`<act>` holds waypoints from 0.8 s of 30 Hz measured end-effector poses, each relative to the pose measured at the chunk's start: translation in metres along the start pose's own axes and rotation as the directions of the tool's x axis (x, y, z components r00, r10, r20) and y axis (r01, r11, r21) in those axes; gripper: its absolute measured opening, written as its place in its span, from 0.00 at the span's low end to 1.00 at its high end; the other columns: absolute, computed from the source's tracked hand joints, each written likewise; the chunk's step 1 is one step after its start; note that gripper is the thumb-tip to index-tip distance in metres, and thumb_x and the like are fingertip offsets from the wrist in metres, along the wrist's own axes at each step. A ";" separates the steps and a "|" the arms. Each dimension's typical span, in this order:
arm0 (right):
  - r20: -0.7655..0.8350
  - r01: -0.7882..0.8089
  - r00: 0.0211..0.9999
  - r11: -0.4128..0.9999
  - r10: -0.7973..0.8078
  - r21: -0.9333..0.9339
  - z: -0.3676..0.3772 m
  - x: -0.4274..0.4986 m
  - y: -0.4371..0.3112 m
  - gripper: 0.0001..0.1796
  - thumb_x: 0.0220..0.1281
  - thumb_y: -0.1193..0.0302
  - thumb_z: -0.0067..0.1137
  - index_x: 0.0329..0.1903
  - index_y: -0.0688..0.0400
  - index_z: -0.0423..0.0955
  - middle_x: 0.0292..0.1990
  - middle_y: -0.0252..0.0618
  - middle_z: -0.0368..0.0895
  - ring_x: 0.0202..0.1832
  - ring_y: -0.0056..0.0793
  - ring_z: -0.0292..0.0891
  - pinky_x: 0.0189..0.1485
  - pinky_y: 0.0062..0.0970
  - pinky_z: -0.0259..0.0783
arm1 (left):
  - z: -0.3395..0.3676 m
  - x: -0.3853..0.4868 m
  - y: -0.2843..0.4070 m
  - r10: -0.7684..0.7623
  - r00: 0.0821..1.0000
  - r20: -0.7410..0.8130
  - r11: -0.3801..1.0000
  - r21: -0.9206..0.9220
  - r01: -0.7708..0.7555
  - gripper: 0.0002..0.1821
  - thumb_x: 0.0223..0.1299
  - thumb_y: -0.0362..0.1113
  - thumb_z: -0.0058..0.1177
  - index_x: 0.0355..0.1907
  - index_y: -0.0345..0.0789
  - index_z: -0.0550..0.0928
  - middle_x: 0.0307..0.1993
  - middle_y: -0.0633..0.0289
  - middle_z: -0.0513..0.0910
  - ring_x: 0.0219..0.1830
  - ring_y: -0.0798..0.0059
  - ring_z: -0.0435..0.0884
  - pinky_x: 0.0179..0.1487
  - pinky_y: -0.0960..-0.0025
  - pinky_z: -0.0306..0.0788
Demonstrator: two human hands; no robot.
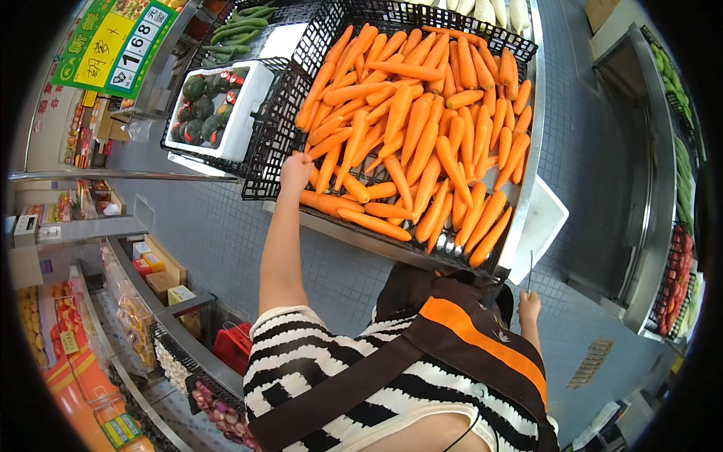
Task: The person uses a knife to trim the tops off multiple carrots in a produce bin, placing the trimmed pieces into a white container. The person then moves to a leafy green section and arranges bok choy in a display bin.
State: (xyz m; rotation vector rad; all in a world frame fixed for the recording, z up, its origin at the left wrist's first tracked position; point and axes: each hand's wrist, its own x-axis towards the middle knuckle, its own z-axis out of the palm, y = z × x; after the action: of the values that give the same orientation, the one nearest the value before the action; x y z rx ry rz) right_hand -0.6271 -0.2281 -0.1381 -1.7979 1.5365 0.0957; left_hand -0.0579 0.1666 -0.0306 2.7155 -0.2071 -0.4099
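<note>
Many orange carrots (pixel 418 118) lie loose in a display tray edged with black plastic crate walls (pixel 278 127). My left hand (pixel 296 171) is at the tray's left edge, its fingers on the end of a carrot (pixel 330 142) beside the crate wall. Low on the right, past the tray's near corner, my right hand (pixel 530 305) is closed around a thin metal tool (pixel 530 271) that points away from me; its kind cannot be told. A white board or foam piece (pixel 539 226) juts out by the tray's right edge.
Left of the carrots, a white foam box (pixel 248 118) holds dark green squashes, with cucumbers (pixel 237 34) beyond. White radishes (pixel 486 14) lie past the far crate wall. A metal rail (pixel 124 176) runs at left; a red basket (pixel 231 346) and shelves stand behind. More vegetable stands line the right.
</note>
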 end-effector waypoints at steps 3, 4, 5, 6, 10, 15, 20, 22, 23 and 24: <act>-0.005 0.045 0.999 0.996 -0.045 -0.079 0.001 -0.002 0.006 0.16 0.55 0.63 0.54 0.25 0.64 0.67 0.14 0.40 0.70 0.13 0.28 0.66 0.16 0.30 0.65 | 0.018 -0.010 -0.023 0.093 0.991 0.092 0.887 0.445 -0.124 0.16 0.54 0.31 0.49 0.47 0.45 0.78 0.47 0.54 0.75 0.49 0.55 0.74 0.47 0.62 0.72; -0.021 0.068 0.997 0.993 -0.070 -0.092 0.001 -0.003 0.008 0.16 0.54 0.63 0.55 0.24 0.65 0.67 0.14 0.42 0.71 0.14 0.30 0.68 0.17 0.32 0.66 | 0.023 -0.012 -0.026 0.121 0.974 0.192 0.816 0.540 -0.208 0.21 0.55 0.30 0.46 0.52 0.52 0.74 0.52 0.56 0.69 0.56 0.56 0.69 0.49 0.59 0.71; -0.038 0.034 0.999 0.992 -0.039 -0.124 0.001 -0.003 0.010 0.17 0.53 0.63 0.56 0.24 0.65 0.67 0.15 0.44 0.72 0.14 0.32 0.69 0.19 0.33 0.66 | 0.031 -0.015 -0.026 0.155 0.971 0.185 0.730 0.640 -0.238 0.19 0.56 0.31 0.46 0.51 0.48 0.74 0.52 0.59 0.68 0.58 0.60 0.66 0.53 0.56 0.67; -0.022 0.069 0.997 0.992 -0.071 -0.107 0.000 -0.003 0.011 0.17 0.53 0.63 0.56 0.24 0.65 0.67 0.15 0.44 0.72 0.14 0.33 0.69 0.19 0.34 0.66 | 0.034 -0.013 -0.026 0.284 0.946 0.159 0.656 0.687 -0.313 0.18 0.56 0.31 0.46 0.50 0.46 0.74 0.51 0.60 0.69 0.59 0.62 0.65 0.54 0.56 0.65; 0.005 -0.001 1.000 0.997 0.001 -0.076 -0.011 -0.007 0.008 0.17 0.53 0.63 0.56 0.24 0.65 0.67 0.15 0.46 0.72 0.15 0.35 0.70 0.20 0.34 0.67 | 0.027 0.004 -0.014 0.285 0.870 0.401 0.492 0.718 -0.492 0.14 0.56 0.30 0.45 0.47 0.39 0.75 0.48 0.61 0.70 0.58 0.64 0.66 0.56 0.55 0.63; 0.001 0.023 1.000 1.000 -0.023 -0.018 -0.011 -0.002 -0.003 0.14 0.54 0.65 0.54 0.25 0.63 0.67 0.13 0.38 0.68 0.13 0.25 0.65 0.15 0.28 0.64 | -0.024 -0.003 0.016 0.541 0.703 0.462 0.505 0.489 -0.711 0.19 0.37 0.39 0.63 0.35 0.36 0.75 0.35 0.57 0.76 0.43 0.63 0.77 0.48 0.64 0.69; -0.046 0.158 0.987 0.970 -0.152 0.183 -0.005 -0.004 -0.058 0.11 0.58 0.66 0.54 0.30 0.62 0.69 0.14 0.31 0.66 0.13 0.19 0.62 0.15 0.23 0.59 | -0.027 -0.068 0.093 0.659 0.724 0.206 0.751 -0.244 -0.614 0.30 0.46 0.38 0.60 0.55 0.35 0.70 0.43 0.47 0.78 0.45 0.55 0.78 0.48 0.65 0.71; -0.048 0.243 0.970 0.934 -0.239 0.262 -0.006 -0.015 -0.101 0.08 0.59 0.68 0.54 0.34 0.61 0.72 0.15 0.28 0.66 0.14 0.15 0.59 0.15 0.20 0.57 | -0.001 -0.101 0.135 0.711 0.667 0.223 0.695 -0.369 -0.617 0.32 0.46 0.38 0.60 0.57 0.36 0.69 0.47 0.47 0.77 0.49 0.56 0.76 0.53 0.64 0.69; -0.031 0.279 0.956 0.872 -0.292 0.403 -0.008 -0.025 -0.125 0.08 0.59 0.69 0.55 0.35 0.62 0.72 0.15 0.28 0.67 0.16 0.15 0.60 0.17 0.20 0.58 | 0.014 -0.116 0.156 0.684 0.667 0.296 0.727 -0.361 -0.585 0.32 0.46 0.39 0.59 0.57 0.36 0.69 0.49 0.47 0.76 0.51 0.55 0.75 0.54 0.64 0.68; 0.000 0.382 0.909 0.837 -0.416 0.392 -0.014 -0.034 -0.147 0.11 0.57 0.69 0.56 0.38 0.65 0.73 0.22 0.36 0.76 0.26 0.19 0.67 0.28 0.24 0.67 | 0.030 -0.131 0.177 0.711 0.638 0.295 0.700 -0.377 -0.606 0.31 0.46 0.36 0.59 0.56 0.34 0.69 0.47 0.49 0.76 0.50 0.62 0.76 0.54 0.67 0.68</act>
State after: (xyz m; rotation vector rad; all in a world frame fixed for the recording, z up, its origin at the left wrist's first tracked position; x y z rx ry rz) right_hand -0.5137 -0.2098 -0.0391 -1.7243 1.0018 -0.3115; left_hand -0.2065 0.0204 0.0461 2.0562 -1.1646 -0.7247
